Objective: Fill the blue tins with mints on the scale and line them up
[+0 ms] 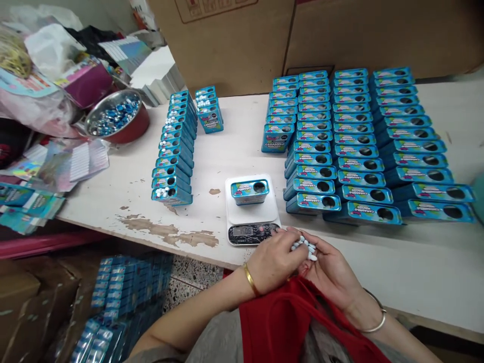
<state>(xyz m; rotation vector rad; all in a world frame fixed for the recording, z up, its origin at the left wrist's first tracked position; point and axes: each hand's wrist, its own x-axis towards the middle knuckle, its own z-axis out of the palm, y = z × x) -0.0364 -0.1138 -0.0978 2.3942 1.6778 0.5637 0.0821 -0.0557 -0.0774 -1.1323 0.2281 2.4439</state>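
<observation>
In my right hand [333, 272], cupped palm up, lies a small pile of white pill-shaped candies [310, 249]. My left hand [278, 257] reaches over from the side, its fingers curled onto the candies; their tips are partly hidden. Just beyond the hands a white kitchen scale [232, 214] rests near the table edge, its black display strip towards me. A blue tin [249, 194] labelled "Caramelo Macizo" stands upright on the scale, its round top opening dark. Neither hand touches the tin. The left fingers are close to the scale's front right corner.
Rows of upright blue tins [312, 172] with open holes fill the right side. Left of the scale, another row [177, 161] has white candies on some tops. A steel bowl [139, 118] holds blue-and-silver wrapped pieces. Cardboard [234, 45] stands behind; packed tins [121, 282] sit below the table.
</observation>
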